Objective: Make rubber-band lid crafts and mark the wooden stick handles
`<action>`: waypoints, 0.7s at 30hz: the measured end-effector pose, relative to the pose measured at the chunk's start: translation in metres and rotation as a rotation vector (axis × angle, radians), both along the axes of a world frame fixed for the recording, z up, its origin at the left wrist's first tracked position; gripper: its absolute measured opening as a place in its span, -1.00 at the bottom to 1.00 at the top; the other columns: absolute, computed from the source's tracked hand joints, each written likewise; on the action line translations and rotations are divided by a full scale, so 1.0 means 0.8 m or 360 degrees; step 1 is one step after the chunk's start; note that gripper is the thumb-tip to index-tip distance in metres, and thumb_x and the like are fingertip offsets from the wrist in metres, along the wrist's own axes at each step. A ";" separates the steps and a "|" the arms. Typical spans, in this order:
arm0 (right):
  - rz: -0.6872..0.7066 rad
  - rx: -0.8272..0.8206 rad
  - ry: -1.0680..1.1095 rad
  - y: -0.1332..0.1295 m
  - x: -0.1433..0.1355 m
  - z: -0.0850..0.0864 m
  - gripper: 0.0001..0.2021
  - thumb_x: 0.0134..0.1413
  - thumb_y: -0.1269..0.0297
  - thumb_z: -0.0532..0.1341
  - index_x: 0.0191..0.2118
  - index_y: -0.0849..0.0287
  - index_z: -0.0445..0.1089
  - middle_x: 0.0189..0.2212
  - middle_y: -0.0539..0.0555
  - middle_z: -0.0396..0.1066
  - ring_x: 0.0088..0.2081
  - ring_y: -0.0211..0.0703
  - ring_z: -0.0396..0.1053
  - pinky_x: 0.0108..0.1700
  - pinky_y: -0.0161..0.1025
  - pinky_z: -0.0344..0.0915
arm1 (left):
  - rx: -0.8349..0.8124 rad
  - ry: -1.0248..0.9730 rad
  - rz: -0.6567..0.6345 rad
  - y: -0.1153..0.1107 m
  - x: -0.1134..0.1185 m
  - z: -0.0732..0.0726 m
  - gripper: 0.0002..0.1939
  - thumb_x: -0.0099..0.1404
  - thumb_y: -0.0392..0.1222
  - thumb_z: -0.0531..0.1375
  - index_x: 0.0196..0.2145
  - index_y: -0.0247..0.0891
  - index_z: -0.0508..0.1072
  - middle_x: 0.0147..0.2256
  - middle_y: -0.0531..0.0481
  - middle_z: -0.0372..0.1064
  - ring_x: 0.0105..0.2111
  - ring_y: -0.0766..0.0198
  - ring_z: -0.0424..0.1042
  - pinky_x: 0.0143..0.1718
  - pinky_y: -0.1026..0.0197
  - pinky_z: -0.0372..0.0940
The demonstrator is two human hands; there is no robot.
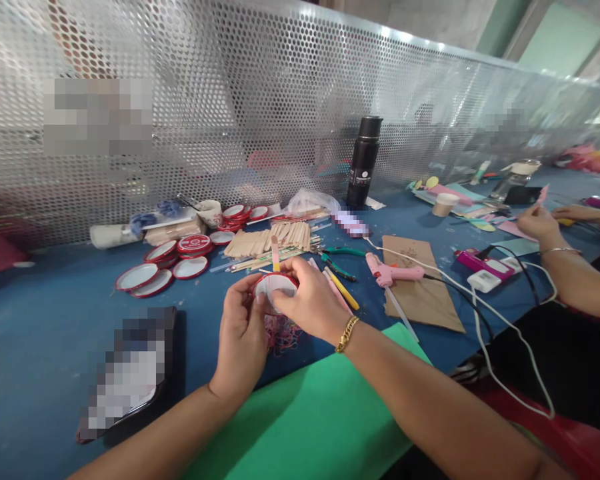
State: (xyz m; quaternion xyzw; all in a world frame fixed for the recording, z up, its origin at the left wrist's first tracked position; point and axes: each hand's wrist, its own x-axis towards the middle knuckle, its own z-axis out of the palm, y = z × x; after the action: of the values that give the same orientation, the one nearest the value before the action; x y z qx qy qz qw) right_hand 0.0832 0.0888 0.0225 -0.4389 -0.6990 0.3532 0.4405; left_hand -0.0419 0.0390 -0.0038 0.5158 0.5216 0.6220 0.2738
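Observation:
A round red-rimmed lid (276, 283), white on its inner face, is held between both my hands, its face tilted up towards me. My left hand (243, 333) grips its left edge, thumb in front. From the other side my right hand (316, 299) holds it, thumb lying across the white face and fingers behind the rim. A wooden craft stick (275, 255) with a pink and yellow part rises behind the lid's top edge; whether it is attached I cannot tell. Tangled coloured threads (283, 335) show just below the lid. Green sheet material (305, 420) lies under my forearms.
More red-rimmed lids (190, 268) lie left of a pile of craft sticks (294, 237). Pliers (337, 265), a pink glue gun (393, 271) on cardboard (430, 303), and white cables are to the right. A black bottle (364, 163) stands behind. A phone (135, 373) lies left; another person's hand (540, 225) is right.

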 end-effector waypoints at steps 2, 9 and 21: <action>0.0000 0.0000 0.0018 0.000 0.000 -0.001 -0.68 -0.03 0.41 0.30 -0.10 0.12 0.34 -0.24 0.05 0.53 -0.20 -0.08 0.51 -0.14 -0.14 0.45 | -0.0007 -0.0008 -0.0011 0.000 -0.002 -0.002 -0.72 0.41 -0.06 0.19 0.02 -0.17 0.38 -0.05 -0.08 0.43 -0.04 0.12 0.43 0.05 0.07 0.33; 0.0042 -0.0091 0.0067 0.001 0.005 0.005 -0.64 -0.04 0.41 0.35 -0.08 0.14 0.31 -0.40 -0.06 0.49 -0.36 -0.15 0.48 -0.31 -0.22 0.36 | -0.0047 0.0039 -0.0041 0.003 -0.007 -0.008 -0.60 0.33 0.04 0.27 0.02 -0.19 0.39 -0.08 -0.08 0.45 -0.08 0.10 0.44 0.01 0.04 0.31; 0.0011 0.0028 0.0104 -0.006 0.004 0.013 -0.56 -0.02 0.40 0.36 0.00 0.14 0.30 -0.21 0.06 0.53 -0.16 -0.10 0.51 -0.08 -0.13 0.44 | -0.0055 -0.0045 -0.0035 0.009 -0.004 -0.006 -0.67 0.30 -0.05 0.31 -0.03 -0.17 0.40 -0.15 -0.04 0.51 -0.18 0.14 0.49 -0.11 0.11 0.37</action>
State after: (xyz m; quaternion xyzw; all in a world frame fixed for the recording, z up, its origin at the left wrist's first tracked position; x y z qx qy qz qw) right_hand 0.0864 0.0843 0.0330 -0.4208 -0.6887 0.3628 0.4657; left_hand -0.0448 0.0461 -0.0084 0.5079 0.5226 0.6170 0.2969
